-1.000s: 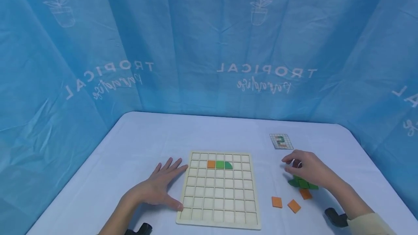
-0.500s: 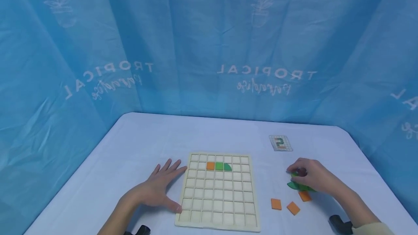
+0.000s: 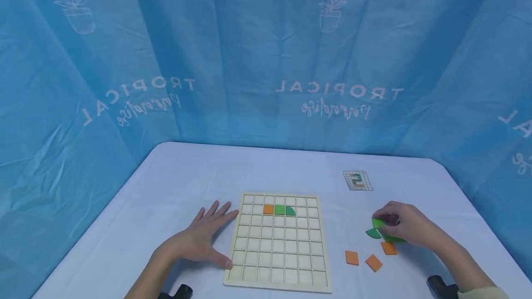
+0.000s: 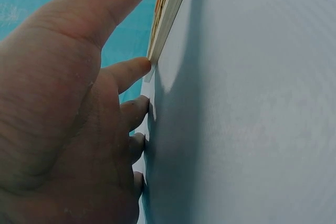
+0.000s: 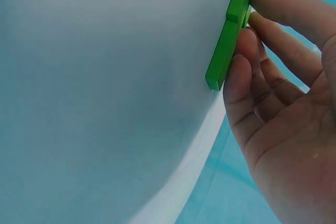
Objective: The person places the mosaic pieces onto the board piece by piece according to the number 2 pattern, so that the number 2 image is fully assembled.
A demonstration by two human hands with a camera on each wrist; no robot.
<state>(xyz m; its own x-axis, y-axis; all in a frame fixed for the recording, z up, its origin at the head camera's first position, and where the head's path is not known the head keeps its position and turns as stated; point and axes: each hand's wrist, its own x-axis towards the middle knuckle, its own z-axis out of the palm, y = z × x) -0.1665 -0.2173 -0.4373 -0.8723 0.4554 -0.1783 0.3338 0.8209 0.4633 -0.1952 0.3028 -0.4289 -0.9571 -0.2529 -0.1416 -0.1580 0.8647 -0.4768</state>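
With fingers spread, my left hand lies at the left side of a pale grid board. Its thumb and index finger touch the board's edge, which also shows in the left wrist view. An orange square, a green square and a green quarter-round tile sit side by side in an upper row. At the right, my right hand pinches a green tile between thumb and index finger. Beneath that hand lie more green tiles, partly hidden, and a dark green quarter-round tile.
Several orange square tiles lie right of the board. Farther back is a small pattern card with a gridded figure. A white cloth covers the table, and a blue printed curtain hangs behind it.
My right hand has lowered and shifted right onto the green tiles, now pinching one. The dark green quarter-round tile lies more exposed. My left hand stays against the board.
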